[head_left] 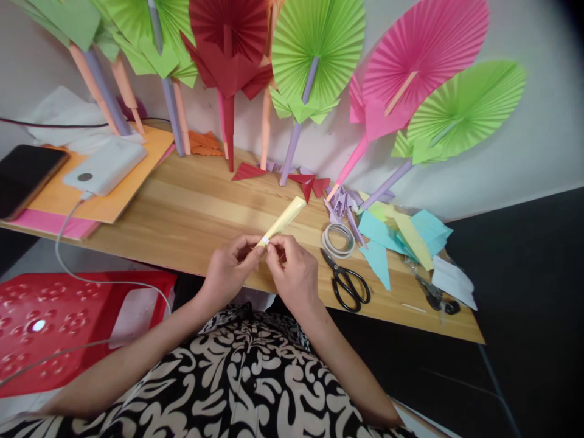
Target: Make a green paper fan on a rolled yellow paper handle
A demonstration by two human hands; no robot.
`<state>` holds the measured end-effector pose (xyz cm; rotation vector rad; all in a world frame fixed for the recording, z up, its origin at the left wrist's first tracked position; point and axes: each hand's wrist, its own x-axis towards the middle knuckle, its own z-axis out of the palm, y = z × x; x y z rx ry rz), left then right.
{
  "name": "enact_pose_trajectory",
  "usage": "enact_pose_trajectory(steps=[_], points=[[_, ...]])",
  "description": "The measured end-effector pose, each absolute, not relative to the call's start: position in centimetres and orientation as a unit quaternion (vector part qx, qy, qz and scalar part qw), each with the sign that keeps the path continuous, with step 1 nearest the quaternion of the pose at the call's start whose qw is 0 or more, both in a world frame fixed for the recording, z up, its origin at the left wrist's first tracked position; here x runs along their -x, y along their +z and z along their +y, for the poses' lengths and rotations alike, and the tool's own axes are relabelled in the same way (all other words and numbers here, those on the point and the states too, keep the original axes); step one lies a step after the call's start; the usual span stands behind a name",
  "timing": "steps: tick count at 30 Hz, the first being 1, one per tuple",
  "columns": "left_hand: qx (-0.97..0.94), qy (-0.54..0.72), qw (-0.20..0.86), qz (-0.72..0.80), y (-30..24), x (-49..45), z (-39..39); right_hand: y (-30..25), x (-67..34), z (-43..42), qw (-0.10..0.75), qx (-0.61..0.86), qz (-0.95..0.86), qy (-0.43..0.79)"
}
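Yellow paper roll (pixel 287 216), one: slender, held above the surface (pixel 191 204) near its front edge, slanting from the hands up toward 1 o'clock. Clock directions below are taken from this roll.

Left hand (pixel 228 267), at 7 o'clock: thumb and fingers pinched on the roll's near end.

Right hand (pixel 294 267), at 6 o'clock: close beside the left, fingertips clamped on the same end, at a small white strip (pixel 266 241) on the roll.

Tape rolls (pixel 338 239), white, between 3 and 4 o'clock, lying flat.

Scissors (pixel 347 285), black-handled, between 4 and 5 o'clock, just beside the tape rolls.

Blue paper pieces (pixel 376 261), toward 4 o'clock, with others nearer 3.

Red paper scraps (pixel 306 182), 1 o'clock.

Pleated paper fans on rolled stems, standing along the wall: dark red fan (pixel 249 39), 11 o'clock; light green fan (pixel 333 45), just past 12; pink fan (pixel 429 48), between 1 and 2.

Power bank (pixel 107 164), white, cabled, between 9 and 10 o'clock, on orange paper (pixel 107 207).

Phone (pixel 30 176), dark-screened, just past 9.

Stool (pixel 84 316), red, 8 o'clock, below the surface.
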<state>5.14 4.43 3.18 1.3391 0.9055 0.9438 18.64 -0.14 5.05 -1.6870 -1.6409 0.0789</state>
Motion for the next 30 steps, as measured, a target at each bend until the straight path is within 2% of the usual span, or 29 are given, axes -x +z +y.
enact_pose_trajectory(steps=[15,22,30], points=[[-0.506,0.389,0.653,0.407,4.4,-4.9,4.6,5.0,-18.8,-0.1,0.483,0.653,-0.545,0.209],[-0.458,0.339,0.716,0.405,3.7,-4.4,5.1,4.3,-19.4,-0.2,0.494,0.656,-0.522,0.229],[-0.385,0.322,0.808,0.307,3.9,-4.2,5.8,2.8,-20.4,0.1,0.505,0.668,-0.492,0.238]])
